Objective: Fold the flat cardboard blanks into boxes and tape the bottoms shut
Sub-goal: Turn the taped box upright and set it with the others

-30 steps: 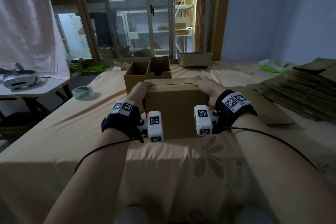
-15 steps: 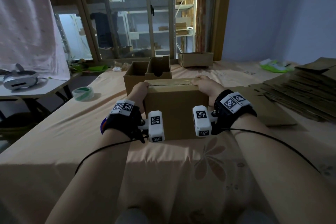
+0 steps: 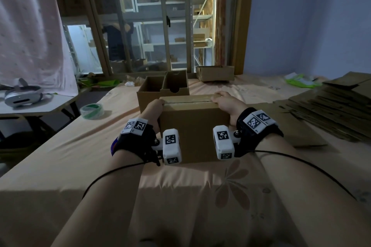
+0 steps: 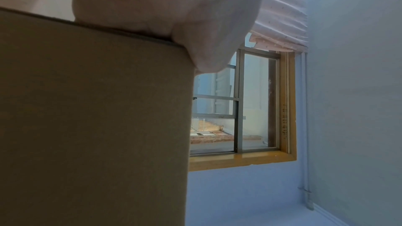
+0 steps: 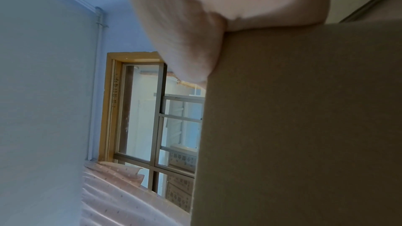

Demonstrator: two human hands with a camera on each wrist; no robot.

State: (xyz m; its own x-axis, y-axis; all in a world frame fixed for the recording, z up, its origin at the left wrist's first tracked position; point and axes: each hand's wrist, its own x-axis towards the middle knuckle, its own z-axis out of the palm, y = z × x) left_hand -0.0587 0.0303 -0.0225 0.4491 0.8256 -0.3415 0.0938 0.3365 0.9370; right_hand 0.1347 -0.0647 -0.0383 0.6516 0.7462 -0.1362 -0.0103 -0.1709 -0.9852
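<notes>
1. The box [image 3: 193, 126] stands on the cloth-covered bed [image 3: 80, 156] right in front of me, closed flaps facing up, with a glossy strip of tape [image 3: 186, 98] along the top seam.
2. My left hand [image 3: 153, 110] holds the left end and my right hand [image 3: 225, 104] holds the right end. The fingers of both curl over the top edges and clamp the cardboard. Both wrist views show a palm pressed to the side wall and wrapping the top corner.
3. I judge the box light and hollow. The walls look stiff enough to lift from the ends, but a hard squeeze would probably bow them. The surface looks dry and matte, so I expect no slipping.
4. The best hold, I think, is where I am now: near the corners, where the folds brace the walls. The middle of a panel would give way.
5. Just behind it sit two open boxes [image 3: 163, 91], close to its far edge, so pushing forward has little room.
6. The roll of tape [image 3: 92, 110] lies well to the left, near the bed's edge, and the flat blanks [image 3: 333, 106] are stacked to the right.
7. Straight up or toward me looks the freest path; the soft bed may let the box rock when I set it down.
</notes>
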